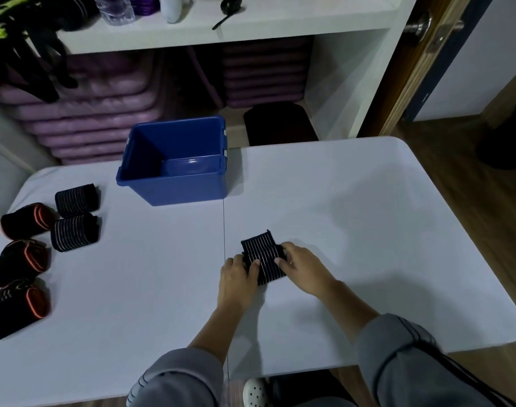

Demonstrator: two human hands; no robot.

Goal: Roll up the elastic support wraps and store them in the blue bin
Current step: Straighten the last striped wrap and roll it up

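Now both hands, left hand (pixel 239 273) and right hand (pixel 302 267), grip a partly rolled, black white-striped wrap (pixel 262 254) on the table (pixel 353 215).

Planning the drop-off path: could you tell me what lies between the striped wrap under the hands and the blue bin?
Nothing: in the head view, only bare white table separates the striped wrap from the blue bin.

Black striped wrap (pixel 262 258) partly rolled at frame centre, five more wraps (pixel 74 217) lying at left, open blue bin (pixel 174 163) upright at upper centre.
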